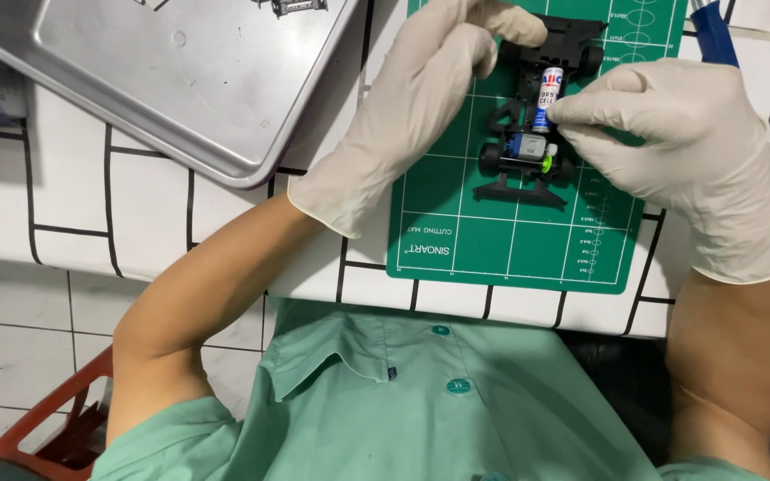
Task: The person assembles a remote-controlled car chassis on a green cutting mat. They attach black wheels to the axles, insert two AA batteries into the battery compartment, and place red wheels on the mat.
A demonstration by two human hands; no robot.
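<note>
**Battery seated in toy car chassis, both gloved hands engaged**

Battery (549,98), a small cylinder with a white, red and blue wrapper, lies lengthwise in the black toy car chassis (536,134), which sits on the upper part of the green cutting mat (492,240). I read the chassis as lying along the mat's long axis, with black wheels at its sides and a small blue and silver motor (522,149) just below the battery.

Right hand (670,151), in a cream latex glove, comes in from the right. Its fingers (581,111) are drawn narrowly together and the tips touch the battery's right side near its lower end. I cannot tell whether they pinch it or only press on it.

Left hand (421,98), gloved the same way, reaches across from the left. Its fingers curl down over the far end of the chassis, thumb tip (519,27) lying on the black frame; the grip is closed about the frame's upper left corner.

Metal tray (171,80), shallow and silver, rests at an angle to the upper left of the mat, well apart from the chassis. A small metal part (298,7) lies at its top edge; its kind is too small to tell. The rest of the tray floor in view is bare metal.

Both forearms are bare and angle inward from the body, elbows out, wrists above the white table (73,196) with its black grid lines. I see a green buttoned shirt (438,401) at the bottom of the view.
</note>
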